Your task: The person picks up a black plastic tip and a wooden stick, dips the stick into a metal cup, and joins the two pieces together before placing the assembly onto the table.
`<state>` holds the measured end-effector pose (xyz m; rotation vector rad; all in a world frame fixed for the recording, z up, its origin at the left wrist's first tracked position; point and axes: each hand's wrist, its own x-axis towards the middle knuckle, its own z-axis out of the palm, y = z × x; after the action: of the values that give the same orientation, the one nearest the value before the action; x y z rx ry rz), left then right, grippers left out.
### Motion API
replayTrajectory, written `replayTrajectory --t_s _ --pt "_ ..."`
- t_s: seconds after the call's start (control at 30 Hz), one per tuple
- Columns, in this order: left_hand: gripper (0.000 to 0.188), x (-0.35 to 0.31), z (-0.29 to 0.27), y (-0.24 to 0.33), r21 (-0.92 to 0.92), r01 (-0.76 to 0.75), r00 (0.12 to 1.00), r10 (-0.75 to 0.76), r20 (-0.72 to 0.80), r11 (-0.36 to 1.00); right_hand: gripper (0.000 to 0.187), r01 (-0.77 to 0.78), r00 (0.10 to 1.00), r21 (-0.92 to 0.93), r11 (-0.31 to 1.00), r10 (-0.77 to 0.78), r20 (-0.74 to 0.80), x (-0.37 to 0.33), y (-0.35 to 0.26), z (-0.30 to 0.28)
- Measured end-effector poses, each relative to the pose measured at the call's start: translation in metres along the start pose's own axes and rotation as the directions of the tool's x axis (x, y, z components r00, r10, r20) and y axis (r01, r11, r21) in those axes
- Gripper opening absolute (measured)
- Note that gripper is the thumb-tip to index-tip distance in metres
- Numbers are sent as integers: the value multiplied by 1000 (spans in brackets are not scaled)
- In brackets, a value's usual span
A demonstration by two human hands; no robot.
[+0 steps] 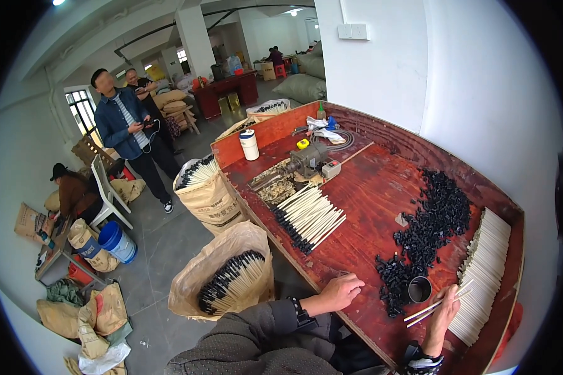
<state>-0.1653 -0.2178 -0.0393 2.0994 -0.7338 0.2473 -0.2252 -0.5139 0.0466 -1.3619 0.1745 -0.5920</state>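
My right hand (443, 309) is closed round a few thin pale sticks (422, 314), just right of a small dark cup (419, 289). Palm down over the table's near edge, my left hand (336, 294) has curled fingers; whatever they may hold is hidden. Between and beyond the hands spreads a heap of short black caps (435, 209). A long row of plain pale sticks (483, 275) lies along the right rim. Farther left, a pile of black-tipped sticks (313, 215) rests on the red table (369, 194).
A small motor-driven machine (308, 159) stands at the table's back, near a white canister (249, 145). Raised boards (413, 139) edge the table. Left of it, open sacks (222, 275) hold black-tipped sticks. Two people stand beyond; another person (78, 194) sits at far left.
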Motion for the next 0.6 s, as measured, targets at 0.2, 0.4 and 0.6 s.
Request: replayTrajectory --t_s 0.2,0.4,0.6 --pt "18 -1 2 1 6 -2 1000 2 -2 1000 49 21 999 -16 1000 -20 32 1 0 2" --pt "18 2 -1 -2 15 -21 1000 21 -4 1000 50 9 1000 -34 999 -9 14 -1 -3 5" --pt "18 0 -1 -4 7 -36 999 36 -13 999 51 22 1000 -31 999 -22 2 0 -2 8"
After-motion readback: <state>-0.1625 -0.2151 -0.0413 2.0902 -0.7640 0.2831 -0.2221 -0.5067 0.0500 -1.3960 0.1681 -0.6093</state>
